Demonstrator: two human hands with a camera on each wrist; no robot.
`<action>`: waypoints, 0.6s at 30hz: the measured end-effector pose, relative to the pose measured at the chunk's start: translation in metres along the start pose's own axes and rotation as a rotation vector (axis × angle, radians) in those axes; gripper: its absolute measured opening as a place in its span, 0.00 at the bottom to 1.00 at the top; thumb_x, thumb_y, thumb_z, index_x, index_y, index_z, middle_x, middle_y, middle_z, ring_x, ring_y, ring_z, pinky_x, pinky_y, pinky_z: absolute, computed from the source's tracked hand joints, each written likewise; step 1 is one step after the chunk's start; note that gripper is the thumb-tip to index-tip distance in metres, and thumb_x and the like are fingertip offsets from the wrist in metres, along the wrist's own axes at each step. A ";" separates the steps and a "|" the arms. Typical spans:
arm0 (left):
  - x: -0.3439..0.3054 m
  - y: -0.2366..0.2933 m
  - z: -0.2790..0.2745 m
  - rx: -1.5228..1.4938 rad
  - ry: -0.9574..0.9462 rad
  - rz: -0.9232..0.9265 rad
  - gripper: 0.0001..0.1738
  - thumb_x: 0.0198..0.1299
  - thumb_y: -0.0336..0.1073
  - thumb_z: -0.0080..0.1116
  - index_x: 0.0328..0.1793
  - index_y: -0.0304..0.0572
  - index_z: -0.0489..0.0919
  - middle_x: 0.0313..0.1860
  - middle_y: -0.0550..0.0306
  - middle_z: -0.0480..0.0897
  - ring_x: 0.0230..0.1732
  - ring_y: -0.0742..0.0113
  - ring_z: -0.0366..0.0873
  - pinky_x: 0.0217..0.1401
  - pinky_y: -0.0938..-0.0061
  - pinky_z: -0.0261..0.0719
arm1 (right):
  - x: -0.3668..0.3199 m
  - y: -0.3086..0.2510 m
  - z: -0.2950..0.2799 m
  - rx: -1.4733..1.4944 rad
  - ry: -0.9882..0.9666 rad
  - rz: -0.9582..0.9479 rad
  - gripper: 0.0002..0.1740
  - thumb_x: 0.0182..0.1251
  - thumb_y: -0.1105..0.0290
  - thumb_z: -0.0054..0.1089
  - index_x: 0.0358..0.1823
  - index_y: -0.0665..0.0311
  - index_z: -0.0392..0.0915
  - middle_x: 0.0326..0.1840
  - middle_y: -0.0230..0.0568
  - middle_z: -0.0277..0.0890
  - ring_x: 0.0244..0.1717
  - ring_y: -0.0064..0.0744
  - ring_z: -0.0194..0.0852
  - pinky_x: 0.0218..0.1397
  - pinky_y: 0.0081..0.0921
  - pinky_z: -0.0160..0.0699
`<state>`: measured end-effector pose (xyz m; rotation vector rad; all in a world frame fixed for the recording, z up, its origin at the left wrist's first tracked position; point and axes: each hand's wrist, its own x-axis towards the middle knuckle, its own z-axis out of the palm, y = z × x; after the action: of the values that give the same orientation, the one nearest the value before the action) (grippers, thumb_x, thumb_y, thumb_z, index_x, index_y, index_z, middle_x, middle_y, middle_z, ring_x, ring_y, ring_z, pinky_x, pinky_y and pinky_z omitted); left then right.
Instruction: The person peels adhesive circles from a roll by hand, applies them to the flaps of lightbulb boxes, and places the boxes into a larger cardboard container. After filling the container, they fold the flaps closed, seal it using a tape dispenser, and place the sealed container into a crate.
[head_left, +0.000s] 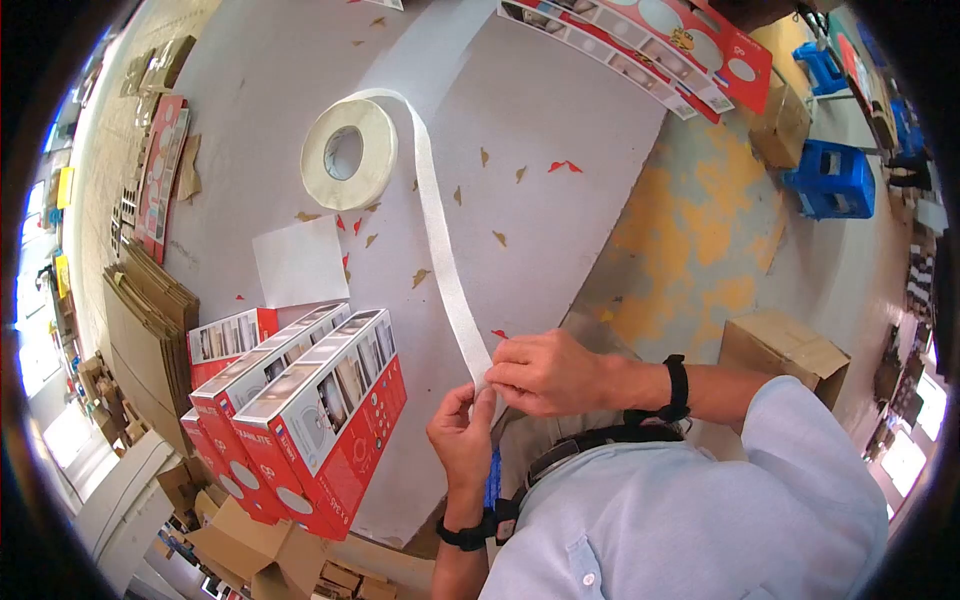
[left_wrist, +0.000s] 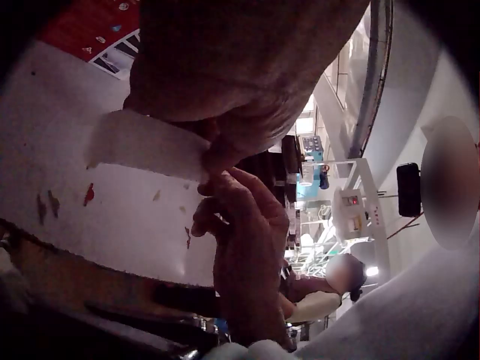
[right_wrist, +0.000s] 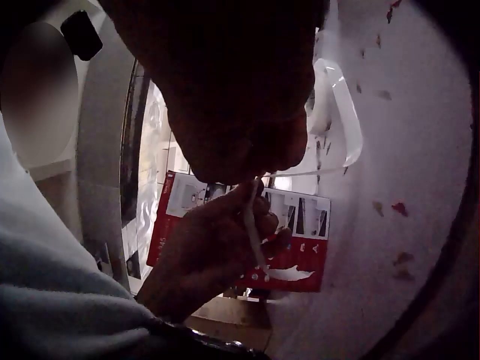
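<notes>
A large roll of white tape (head_left: 323, 170) stands on the grey table, and a long strip (head_left: 440, 230) runs from it toward the person. My left hand (head_left: 463, 435) pinches the strip close to its end between thumb and fingers. Right beside it, my right hand (head_left: 545, 372) pinches the same strip, the fingertips of both hands meeting. In the left wrist view the strip (left_wrist: 154, 142) passes flat under the left hand. A torn, jagged end (right_wrist: 289, 274) hangs below the left hand (right_wrist: 217, 232) in the right wrist view.
Red and white printed boxes (head_left: 320, 420) stand at the table's left front, near a blank white sheet (head_left: 300, 262). Flat printed cartons (head_left: 640, 50) lie at the far edge. Small red and brown scraps dot the table (head_left: 560, 230). Blue stools (head_left: 830, 180) stand right.
</notes>
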<state>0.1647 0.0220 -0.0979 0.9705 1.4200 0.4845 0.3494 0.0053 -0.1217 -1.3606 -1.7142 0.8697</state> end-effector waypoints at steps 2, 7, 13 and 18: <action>0.000 0.000 0.000 -0.003 -0.009 0.004 0.07 0.65 0.25 0.65 0.48 0.31 0.84 0.39 0.61 0.85 0.38 0.78 0.79 0.42 0.82 0.75 | 0.001 -0.001 -0.001 -0.004 -0.015 -0.001 0.05 0.58 0.71 0.65 0.32 0.63 0.80 0.31 0.38 0.75 0.33 0.40 0.82 0.50 0.38 0.89; -0.001 0.002 -0.003 0.033 -0.028 -0.006 0.08 0.65 0.25 0.64 0.49 0.30 0.85 0.40 0.61 0.85 0.39 0.78 0.79 0.43 0.82 0.75 | 0.000 -0.001 -0.003 -0.005 -0.101 0.013 0.05 0.58 0.70 0.66 0.31 0.63 0.79 0.30 0.38 0.74 0.33 0.41 0.82 0.49 0.38 0.89; -0.003 0.000 -0.004 0.117 -0.030 0.025 0.08 0.67 0.27 0.64 0.49 0.30 0.85 0.39 0.64 0.85 0.39 0.79 0.77 0.43 0.82 0.74 | 0.002 -0.001 -0.005 -0.059 -0.156 -0.047 0.08 0.57 0.71 0.67 0.31 0.65 0.77 0.30 0.41 0.75 0.35 0.44 0.82 0.46 0.39 0.87; -0.003 -0.002 -0.004 0.155 -0.042 0.060 0.08 0.68 0.29 0.64 0.48 0.30 0.85 0.38 0.65 0.84 0.39 0.79 0.76 0.42 0.83 0.74 | 0.006 -0.004 -0.006 -0.054 -0.224 -0.025 0.08 0.57 0.71 0.68 0.31 0.65 0.77 0.32 0.44 0.76 0.35 0.46 0.82 0.43 0.40 0.85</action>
<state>0.1596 0.0199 -0.0972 1.1443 1.4089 0.4003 0.3524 0.0105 -0.1146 -1.3133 -1.9330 0.9993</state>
